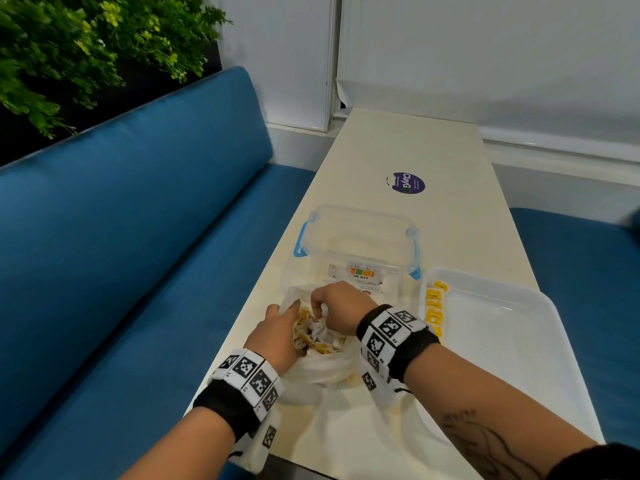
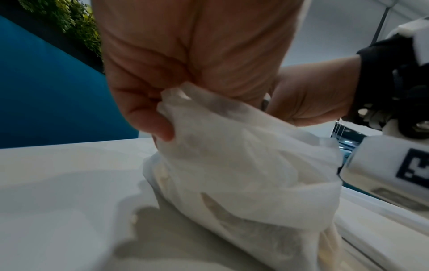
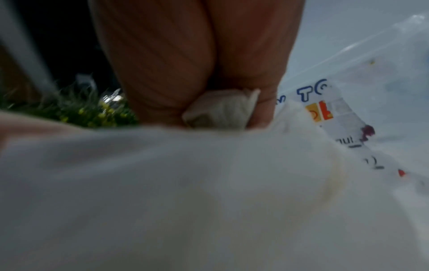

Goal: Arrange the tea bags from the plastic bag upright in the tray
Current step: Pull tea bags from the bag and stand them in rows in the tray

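A thin white plastic bag sits on the table in front of me, with yellow tea bags showing through its open mouth. My left hand grips the left edge of the bag's mouth; in the left wrist view the thumb and fingers pinch the bag. My right hand curls round the right edge and holds a bunched fold of the bag. The white tray lies to the right, with a row of yellow tea bags standing along its left wall.
A clear lidded container with blue clips stands just behind the bag. A purple sticker lies farther back on the cream table. Blue bench cushions flank the table on both sides.
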Demonstrator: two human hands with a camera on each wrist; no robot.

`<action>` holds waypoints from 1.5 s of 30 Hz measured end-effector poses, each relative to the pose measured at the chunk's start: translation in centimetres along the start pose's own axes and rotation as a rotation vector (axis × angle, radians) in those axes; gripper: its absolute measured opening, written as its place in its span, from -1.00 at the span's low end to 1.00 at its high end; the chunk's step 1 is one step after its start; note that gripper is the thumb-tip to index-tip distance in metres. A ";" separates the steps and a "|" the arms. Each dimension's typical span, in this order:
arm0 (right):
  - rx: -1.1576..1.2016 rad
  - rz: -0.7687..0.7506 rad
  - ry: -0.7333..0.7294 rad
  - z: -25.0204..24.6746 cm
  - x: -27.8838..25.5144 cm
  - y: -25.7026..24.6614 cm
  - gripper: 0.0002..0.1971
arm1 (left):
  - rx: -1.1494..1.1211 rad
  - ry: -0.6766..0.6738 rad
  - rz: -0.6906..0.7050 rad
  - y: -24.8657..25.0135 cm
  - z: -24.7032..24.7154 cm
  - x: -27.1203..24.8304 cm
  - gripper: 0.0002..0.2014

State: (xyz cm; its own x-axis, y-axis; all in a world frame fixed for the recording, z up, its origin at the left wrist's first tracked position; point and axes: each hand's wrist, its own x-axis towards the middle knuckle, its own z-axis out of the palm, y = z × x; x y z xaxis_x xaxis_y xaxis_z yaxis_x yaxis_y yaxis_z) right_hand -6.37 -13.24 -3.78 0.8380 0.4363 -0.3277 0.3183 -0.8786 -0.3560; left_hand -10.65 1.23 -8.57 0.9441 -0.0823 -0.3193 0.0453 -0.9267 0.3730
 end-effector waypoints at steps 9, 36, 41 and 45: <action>-0.321 0.059 -0.275 2.7 1.0 -0.3 -0.61 | 0.003 -0.008 -0.006 0.1 0.3 -0.3 -0.28; 1.124 -0.225 0.389 -11.6 -8.7 0.5 -0.66 | -1.715 -0.024 0.038 9.7 -4.4 -1.3 -0.56; 0.925 -0.135 0.460 -11.5 -11.6 2.7 -0.65 | -2.032 -0.389 0.109 13.8 -2.8 -0.7 -0.25; 0.534 0.043 0.572 -9.1 -12.6 5.6 -0.70 | -2.050 -0.485 0.169 17.0 -1.1 -1.5 -0.30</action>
State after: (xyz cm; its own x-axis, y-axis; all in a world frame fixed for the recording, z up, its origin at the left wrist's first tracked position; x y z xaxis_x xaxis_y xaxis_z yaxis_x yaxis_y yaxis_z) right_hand -11.14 -25.40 6.29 0.9891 0.1086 0.0995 0.1455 -0.6165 -0.7738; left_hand -10.94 -14.02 -0.82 0.8520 -0.4806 -0.2077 0.5147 0.6968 0.4995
